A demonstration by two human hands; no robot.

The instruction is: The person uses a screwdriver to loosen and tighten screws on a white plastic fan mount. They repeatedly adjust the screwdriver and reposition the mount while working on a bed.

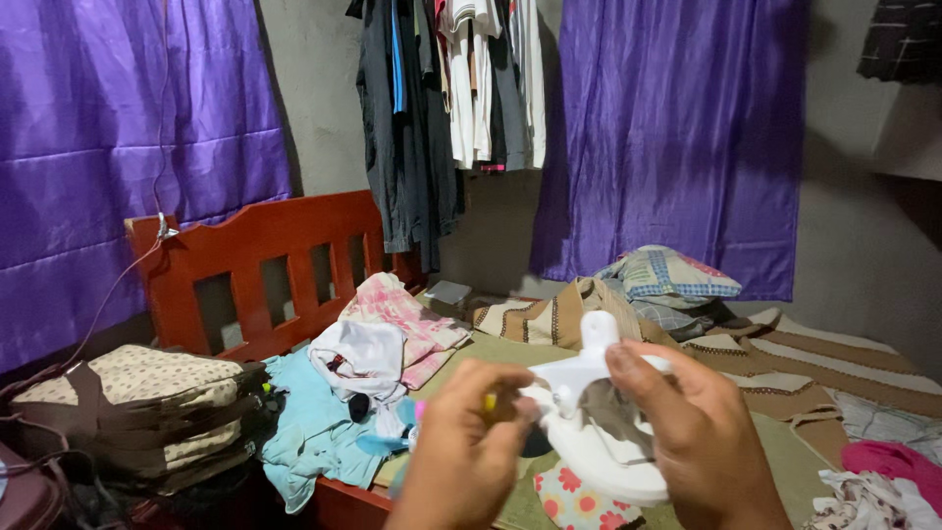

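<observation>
Both hands up over the bed's (785, 447) near edge. Right hand (702, 442) grips a white plastic hanger (599, 412); left hand (461, 456) pinches its side

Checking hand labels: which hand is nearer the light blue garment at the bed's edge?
Left. The left hand sits just right of the light blue garment; the right hand is further right, gripping the white plastic hanger.

1. Both hands are raised together low in the head view, backs toward the camera.
2. Left hand (459, 447): fingers are curled inward, thumb pressed forward.
3. Right hand (692, 432): fingers are closed in a grip, thumb extended toward the left hand.
</observation>
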